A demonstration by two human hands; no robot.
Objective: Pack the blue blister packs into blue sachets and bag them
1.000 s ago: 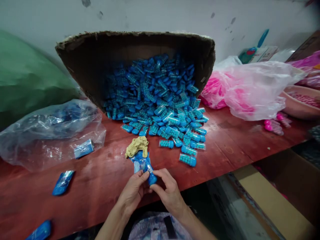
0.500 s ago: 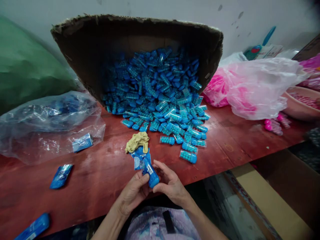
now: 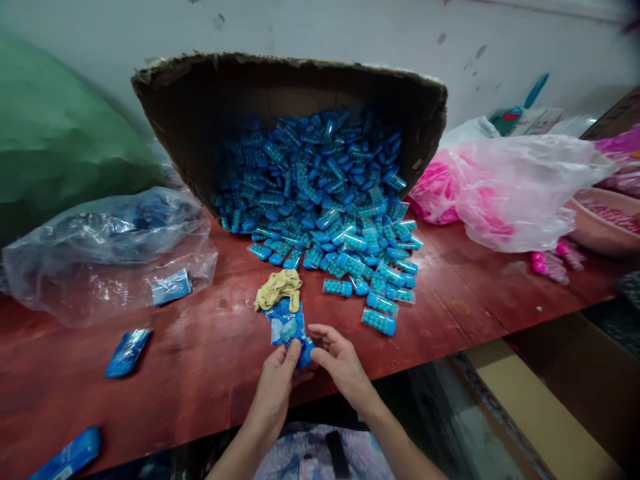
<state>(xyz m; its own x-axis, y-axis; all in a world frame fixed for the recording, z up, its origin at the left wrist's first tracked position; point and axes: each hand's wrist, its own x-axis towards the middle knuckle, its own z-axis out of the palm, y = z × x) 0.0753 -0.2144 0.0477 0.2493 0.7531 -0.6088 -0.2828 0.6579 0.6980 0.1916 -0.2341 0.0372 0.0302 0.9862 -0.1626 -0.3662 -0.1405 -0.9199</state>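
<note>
Near the table's front edge my left hand [image 3: 277,383] pinches a small blue plastic container [image 3: 305,355], thumb on top. My right hand [image 3: 343,363] curls round its right side, with the thumb at the container's edge. My fingers cover much of it. Just beyond lie flat blue printed packets [image 3: 286,328], partly under a crumpled yellow glove [image 3: 279,290]. Farther back, many clear tubes of blue balls with blue caps [image 3: 320,193] spill from a cardboard box [image 3: 173,123] lying on its side.
Left on the red table [image 3: 200,373] are a clear plastic bag [image 3: 95,233] and several blue packets [image 3: 127,353]. A green sack [image 3: 65,140] stands behind. To the right are a pink-filled bag [image 3: 520,193], pink-capped tubes [image 3: 550,263] and a pink basin [image 3: 595,230].
Both hands and the blue container have moved slightly forward toward the flat packets. My fingers now hide more of the container. The view has tilted up slightly.
</note>
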